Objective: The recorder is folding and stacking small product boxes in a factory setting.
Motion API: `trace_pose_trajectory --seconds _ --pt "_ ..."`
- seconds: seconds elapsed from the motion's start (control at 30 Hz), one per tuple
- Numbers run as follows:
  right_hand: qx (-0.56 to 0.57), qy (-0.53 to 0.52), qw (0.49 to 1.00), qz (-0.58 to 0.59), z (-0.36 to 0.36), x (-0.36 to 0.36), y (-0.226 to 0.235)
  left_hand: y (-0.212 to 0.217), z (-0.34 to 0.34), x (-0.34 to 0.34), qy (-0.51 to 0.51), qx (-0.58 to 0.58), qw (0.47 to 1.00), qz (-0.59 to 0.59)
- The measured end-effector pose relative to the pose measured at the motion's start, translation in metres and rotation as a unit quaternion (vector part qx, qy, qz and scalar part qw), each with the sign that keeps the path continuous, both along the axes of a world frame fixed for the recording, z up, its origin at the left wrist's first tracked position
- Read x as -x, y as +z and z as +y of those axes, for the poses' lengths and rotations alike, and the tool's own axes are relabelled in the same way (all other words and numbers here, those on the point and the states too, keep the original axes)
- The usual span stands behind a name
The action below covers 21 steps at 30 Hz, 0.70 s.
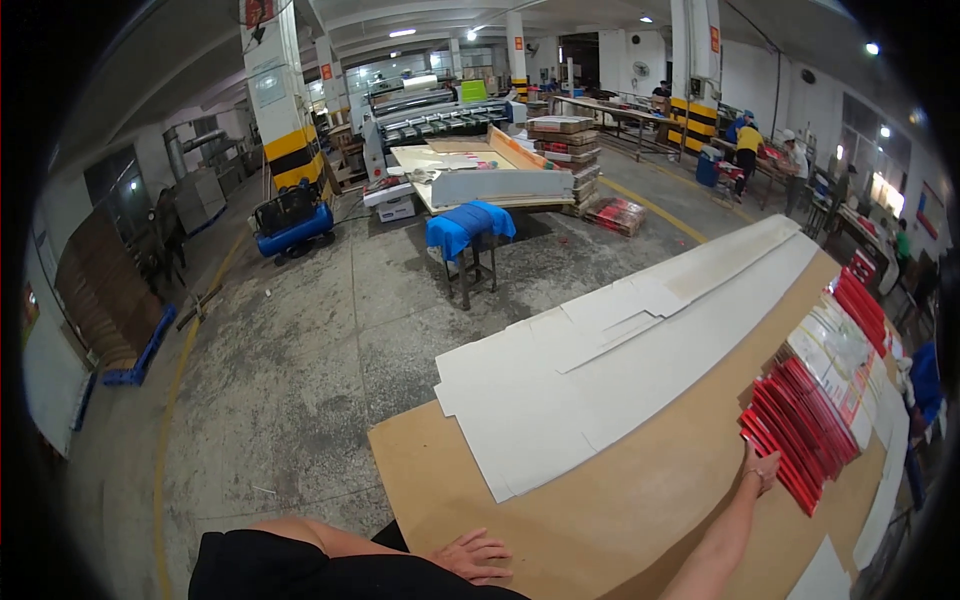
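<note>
My left hand lies palm down near the front edge of the brown board covering the table, its fingers spread and nothing in them. My right arm stretches out to the right. My right hand is at the near left edge of a fanned stack of red cardboard pieces, its fingers closed on that edge; part of the grip is hidden. Across the table's far side lies a long white cardboard sheet with cut flaps and folded edges, apart from both hands.
Beyond the red stack are a printed white-and-red pile and more red pieces. A stool with a blue cover, a blue air compressor, a machine and stacked bundles stand across the floor. Several people work at far right.
</note>
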State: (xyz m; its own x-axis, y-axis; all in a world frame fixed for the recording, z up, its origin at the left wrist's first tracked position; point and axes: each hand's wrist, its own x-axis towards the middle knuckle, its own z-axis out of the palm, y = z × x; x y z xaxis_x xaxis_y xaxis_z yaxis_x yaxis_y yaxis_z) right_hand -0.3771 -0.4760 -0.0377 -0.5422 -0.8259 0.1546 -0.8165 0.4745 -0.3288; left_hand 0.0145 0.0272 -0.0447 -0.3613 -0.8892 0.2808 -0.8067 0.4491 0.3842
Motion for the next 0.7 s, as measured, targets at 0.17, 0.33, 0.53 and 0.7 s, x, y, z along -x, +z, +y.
trace_pose_trajectory --seconds 0.17,0.33,0.53,0.7 --pt "0.281 0.118 0.918 -0.252 0.058 -0.044 -0.047 0.007 0.001 0.0 -0.018 -0.045 0.998 0.035" --pt "0.348 0.392 0.82 -0.228 0.211 -0.215 -0.033 0.01 0.0 -0.002 -0.028 -0.055 0.998 0.027" --pt "-0.03 0.605 0.795 0.002 0.314 -0.351 0.044 0.018 -0.004 -0.002 -0.021 -0.056 0.998 -0.002" --pt "-0.134 0.592 0.785 0.119 0.314 -0.385 0.026 0.008 -0.008 -0.004 -0.031 -0.02 0.998 0.043"
